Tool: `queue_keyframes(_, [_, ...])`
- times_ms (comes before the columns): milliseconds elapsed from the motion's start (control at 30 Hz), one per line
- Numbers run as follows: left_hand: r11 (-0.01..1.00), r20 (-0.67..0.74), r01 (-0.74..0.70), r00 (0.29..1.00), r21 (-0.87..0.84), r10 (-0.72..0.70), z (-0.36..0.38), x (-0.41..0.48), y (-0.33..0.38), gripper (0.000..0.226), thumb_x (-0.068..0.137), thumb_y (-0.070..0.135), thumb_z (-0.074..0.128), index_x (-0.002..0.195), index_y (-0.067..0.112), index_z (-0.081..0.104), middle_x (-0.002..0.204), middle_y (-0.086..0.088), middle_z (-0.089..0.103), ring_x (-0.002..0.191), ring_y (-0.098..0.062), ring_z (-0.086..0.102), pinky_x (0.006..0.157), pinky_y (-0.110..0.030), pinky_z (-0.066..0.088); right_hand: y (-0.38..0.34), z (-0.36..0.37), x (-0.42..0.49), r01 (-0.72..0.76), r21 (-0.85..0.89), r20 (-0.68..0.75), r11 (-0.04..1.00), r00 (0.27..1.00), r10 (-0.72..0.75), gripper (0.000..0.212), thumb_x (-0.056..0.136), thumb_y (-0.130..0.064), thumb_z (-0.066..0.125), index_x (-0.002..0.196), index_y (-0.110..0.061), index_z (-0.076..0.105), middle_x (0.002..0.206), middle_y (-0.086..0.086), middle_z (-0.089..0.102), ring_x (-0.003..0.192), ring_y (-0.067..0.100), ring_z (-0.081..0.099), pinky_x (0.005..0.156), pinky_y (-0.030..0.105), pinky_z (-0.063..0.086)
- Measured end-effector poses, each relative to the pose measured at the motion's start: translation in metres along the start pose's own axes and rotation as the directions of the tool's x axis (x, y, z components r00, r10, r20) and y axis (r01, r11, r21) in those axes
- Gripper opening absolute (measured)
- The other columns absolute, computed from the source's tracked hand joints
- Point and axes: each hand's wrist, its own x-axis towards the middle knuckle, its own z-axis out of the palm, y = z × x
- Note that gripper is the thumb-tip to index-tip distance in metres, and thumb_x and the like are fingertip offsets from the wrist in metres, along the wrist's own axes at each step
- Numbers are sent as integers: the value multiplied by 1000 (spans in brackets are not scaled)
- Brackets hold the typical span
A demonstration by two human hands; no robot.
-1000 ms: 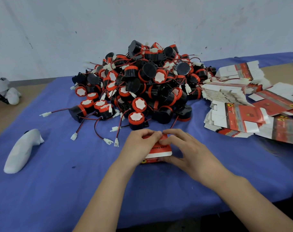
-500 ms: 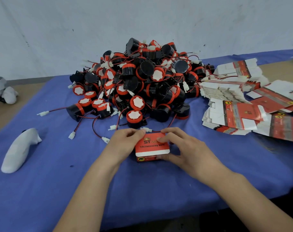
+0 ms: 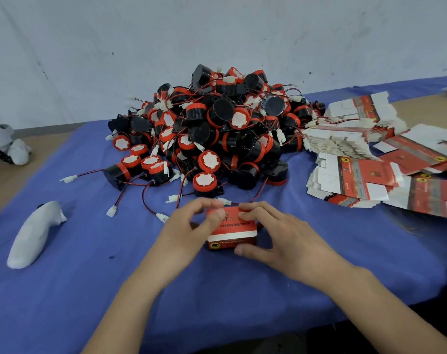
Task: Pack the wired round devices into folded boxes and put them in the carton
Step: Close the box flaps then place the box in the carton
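A small red and white folded box (image 3: 234, 229) lies on the blue cloth in front of me, closed. My left hand (image 3: 189, 228) grips its left end, thumb on top. My right hand (image 3: 273, 233) holds its right side, fingers over the far edge and thumb at the near edge. Behind the box rises a big pile of black and red round devices (image 3: 217, 129) with red and black wires and white plugs. Stacks of flat unfolded boxes (image 3: 365, 172) lie to the right. No carton is in view.
A white sock-like object (image 3: 34, 235) lies on the blue tablecloth (image 3: 89, 290) at the left. White cloth items (image 3: 10, 149) sit at the far left edge. A pale wall stands behind the pile. Loose wires and plugs (image 3: 112, 210) trail toward me.
The box has gone from being folded shut under my fingers to lying flat and closed on the cloth. Both hands stay on it, now spread to its two ends.
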Motion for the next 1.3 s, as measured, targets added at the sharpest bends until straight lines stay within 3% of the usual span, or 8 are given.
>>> queue_keyframes(100, [999, 124, -33, 992, 30, 29, -5, -13, -6, 24, 81, 56, 63, 105, 55, 67, 129, 40, 49, 116, 11, 53, 88, -12, 48, -2, -4, 0, -15, 38, 2, 999, 1000, 15, 66, 87, -81, 32, 135, -38, 48, 145, -38, 32, 110, 7, 60, 87, 31, 51])
queue_keyframes(200, [997, 169, -63, 984, 54, 53, -8, -15, -7, 34, 75, 60, 65, 109, 58, 65, 133, 45, 41, 122, 12, 48, 92, -14, 46, -3, -5, 0, -26, 77, 16, 997, 1000, 24, 64, 87, -77, 34, 134, -37, 51, 144, -38, 33, 110, 6, 60, 87, 34, 53])
queue_keyframes(433, [968, 105, -175, 982, 179, 158, -1, -16, -8, 34, 75, 62, 60, 105, 47, 66, 134, 36, 42, 128, 8, 42, 105, -28, 43, -1, -1, 1, -11, 121, -16, 993, 1000, 13, 53, 88, -70, 44, 128, -37, 53, 138, -35, 40, 102, 9, 62, 81, 40, 55])
queue_keyframes(600, [923, 88, -259, 966, 286, 243, 1, -15, -7, 28, 77, 65, 54, 99, 50, 62, 139, 34, 44, 134, 3, 38, 106, -20, 37, -1, 2, 2, 7, 167, -77, 986, 997, 6, 49, 86, -73, 40, 118, -40, 57, 134, -33, 42, 95, 7, 64, 77, 40, 56])
queue_keyframes(833, [937, 5, -267, 962, 225, 273, 14, -15, -13, 14, 80, 58, 61, 93, 61, 63, 133, 30, 47, 129, 2, 40, 94, -8, 37, -1, 5, 1, -14, 236, -112, 972, 993, 41, 37, 85, -69, 48, 106, -43, 64, 133, -36, 45, 92, 2, 63, 75, 36, 54])
queue_keyframes(1033, [919, -10, -288, 953, 270, 302, 14, -10, -16, 15, 79, 67, 55, 92, 64, 64, 131, 35, 49, 126, 1, 44, 93, 0, 31, 0, 7, 2, -38, 244, -110, 969, 992, 66, 20, 93, -47, 62, 109, -38, 72, 134, -34, 50, 97, 5, 66, 81, 36, 54])
queue_keyframes(1167, [906, 42, -301, 952, 298, 303, 9, -8, -17, 21, 86, 63, 51, 100, 61, 66, 132, 36, 51, 128, 3, 43, 97, -1, 27, 1, 7, 2, -24, 240, -116, 970, 992, 53, 17, 96, -36, 64, 112, -36, 73, 134, -29, 54, 98, 8, 67, 81, 36, 54])
queue_keyframes(1300, [883, 95, -350, 937, 312, 338, 6, -14, -23, 32, 98, 46, 45, 120, 43, 68, 136, 42, 46, 139, 5, 35, 108, -6, 25, 3, 7, 2, -4, 239, -126, 971, 991, 36, 20, 97, -38, 62, 114, -35, 72, 135, -27, 55, 98, 9, 68, 80, 37, 55])
